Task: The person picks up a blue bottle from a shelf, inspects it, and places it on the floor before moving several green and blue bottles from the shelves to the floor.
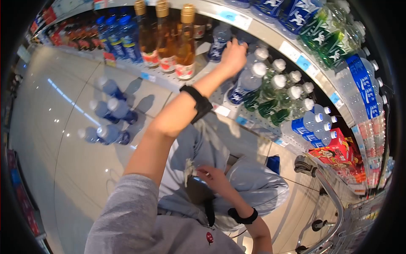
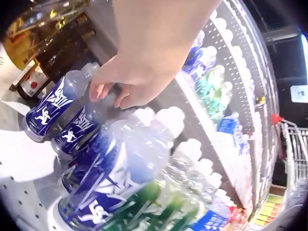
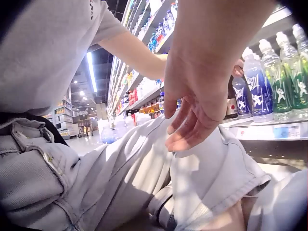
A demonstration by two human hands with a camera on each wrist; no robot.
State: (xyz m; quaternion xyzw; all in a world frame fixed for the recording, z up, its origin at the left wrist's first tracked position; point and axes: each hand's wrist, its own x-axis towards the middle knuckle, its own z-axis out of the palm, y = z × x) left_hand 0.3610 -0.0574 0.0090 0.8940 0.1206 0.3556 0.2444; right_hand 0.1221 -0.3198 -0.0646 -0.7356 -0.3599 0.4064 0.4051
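My left hand [image 1: 234, 56] reaches into the lower shelf among plastic drink bottles with blue labels. In the left wrist view its thumb and fingers close round the top of one blue-labelled bottle [image 2: 77, 132], and its cap is hidden by them. Another blue-labelled bottle [image 1: 219, 42] stands just left of the hand. To the right, a front blue-labelled bottle [image 1: 245, 84] stands upright at the shelf edge. My right hand [image 3: 197, 118] hangs over my lap with fingers loosely bent and nothing in them.
Several blue-labelled bottles [image 1: 116, 108] stand on the floor at left. Gold-capped glass bottles [image 1: 186, 46] and green-labelled bottles [image 1: 277, 103] flank the reaching arm. The upper shelf edge [image 1: 270, 40] runs close above the hand. A metal cart [image 1: 338, 203] stands at right.
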